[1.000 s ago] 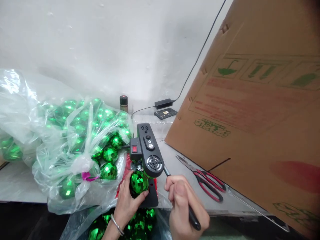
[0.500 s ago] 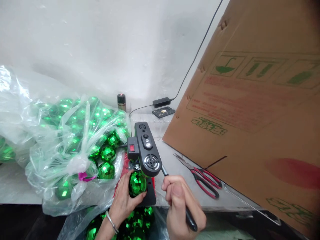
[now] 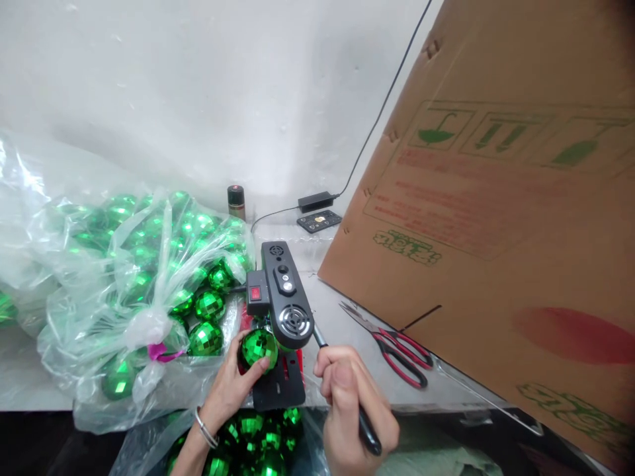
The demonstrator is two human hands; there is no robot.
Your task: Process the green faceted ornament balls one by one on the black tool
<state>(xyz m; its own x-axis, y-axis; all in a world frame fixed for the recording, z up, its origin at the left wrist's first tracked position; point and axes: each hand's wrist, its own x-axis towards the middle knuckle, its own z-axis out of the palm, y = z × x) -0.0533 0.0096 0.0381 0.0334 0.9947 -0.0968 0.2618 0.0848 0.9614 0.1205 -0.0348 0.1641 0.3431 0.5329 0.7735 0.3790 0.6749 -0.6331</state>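
There's the left hand [image 3: 232,380], half-curled round a green ball [image 3: 258,349], fingertips hidden; ball's at seven o'clock from the black machine [image 3: 288,297]! Right hand [image 3: 354,406] clenched on the lever [image 3: 368,431], upper end out of sight.

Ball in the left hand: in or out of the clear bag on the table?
Out: the left hand holds the ball beside the bag, uncovered by plastic.

Around the machine [image 3: 285,285]
Left of it, the bag [image 3: 149,322] with balls [image 3: 119,378] inside; behind it, the bottle [image 3: 237,201] and adapter [image 3: 316,201]; right of it, the scissors [image 3: 379,332], then the box [image 3: 496,218]; before it, slightly left, the held ball [image 3: 258,349].
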